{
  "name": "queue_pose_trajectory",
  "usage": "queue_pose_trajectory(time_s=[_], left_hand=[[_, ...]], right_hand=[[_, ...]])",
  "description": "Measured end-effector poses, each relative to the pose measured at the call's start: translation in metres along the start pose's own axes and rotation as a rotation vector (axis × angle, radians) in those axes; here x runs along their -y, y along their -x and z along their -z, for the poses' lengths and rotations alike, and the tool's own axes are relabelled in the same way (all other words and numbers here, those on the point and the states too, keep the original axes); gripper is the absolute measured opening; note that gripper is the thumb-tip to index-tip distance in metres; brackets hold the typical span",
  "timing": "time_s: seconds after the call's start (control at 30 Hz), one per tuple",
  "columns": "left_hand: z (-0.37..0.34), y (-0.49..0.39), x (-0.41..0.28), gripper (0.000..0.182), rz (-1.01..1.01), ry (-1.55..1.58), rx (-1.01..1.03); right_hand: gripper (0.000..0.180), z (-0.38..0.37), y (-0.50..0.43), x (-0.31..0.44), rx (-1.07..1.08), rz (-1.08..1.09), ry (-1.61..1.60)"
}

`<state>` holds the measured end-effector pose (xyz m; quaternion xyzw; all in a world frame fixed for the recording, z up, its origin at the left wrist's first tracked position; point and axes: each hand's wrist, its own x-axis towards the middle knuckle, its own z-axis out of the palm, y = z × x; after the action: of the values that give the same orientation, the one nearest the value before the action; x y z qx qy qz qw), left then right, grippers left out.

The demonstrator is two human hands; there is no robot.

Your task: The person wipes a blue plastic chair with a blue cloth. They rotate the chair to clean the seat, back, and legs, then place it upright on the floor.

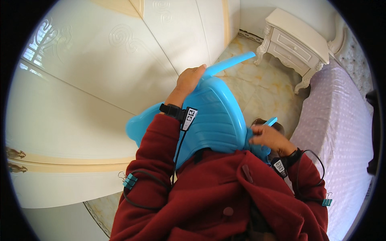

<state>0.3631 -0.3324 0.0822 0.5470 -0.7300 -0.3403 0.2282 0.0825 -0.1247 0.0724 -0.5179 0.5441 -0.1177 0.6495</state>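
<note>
A light blue plastic chair (215, 111) is held tilted in front of my body, with its ribbed face towards me. One leg-like bar (232, 62) juts out towards the upper right. My left hand (191, 79) grips the chair near the base of that bar. By the chair's right edge, my right hand (270, 139) is blurred by motion, its fingers closed on a darker blue cloth (256, 148). Part of the cloth hangs beneath the hand. Behind it, the end of another blue bar (271, 121) shows. Much of the chair's underside is hidden.
A glossy cream wardrobe (90, 84) with carved scrolls rises close on the left. At the upper right stands a white nightstand (297, 45) with drawers. A bed with a pale lilac cover (334, 126) runs along the right. Marble-patterned floor (256, 81) lies between.
</note>
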Motion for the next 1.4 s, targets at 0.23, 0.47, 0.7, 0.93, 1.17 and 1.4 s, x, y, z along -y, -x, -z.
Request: queue_pose_trajectory(time_s=[0.23,0.47,0.7,0.93,1.17,1.4], left_hand=[[-0.019,0.006,-0.034,0.057,-0.136,-0.319,-0.073],[-0.014,0.019,-0.03,0.051,-0.224,-0.267,-0.072],[-0.037,0.011,-0.04,0.051,-0.34,-0.359,-0.059],[-0.047,0.028,-0.049,0.039,-0.392,-0.361,-0.127],[-0.036,0.043,-0.051,0.026,-0.549,-0.304,-0.311],[-0.028,0.067,-0.068,0.017,-0.639,-0.329,-0.367]], right_hand=[[0.034,-0.003,-0.047,0.088,-0.73,0.845,0.233],[0.021,-0.022,-0.015,-0.011,-0.612,0.801,0.608],[0.017,-0.005,-0.032,0.016,-0.777,0.695,0.697],[0.023,0.001,-0.068,0.08,-1.001,0.787,0.524],[0.021,0.045,-0.065,0.047,-0.579,0.44,0.043],[0.019,0.032,-0.046,0.052,-0.392,0.756,-0.18]])
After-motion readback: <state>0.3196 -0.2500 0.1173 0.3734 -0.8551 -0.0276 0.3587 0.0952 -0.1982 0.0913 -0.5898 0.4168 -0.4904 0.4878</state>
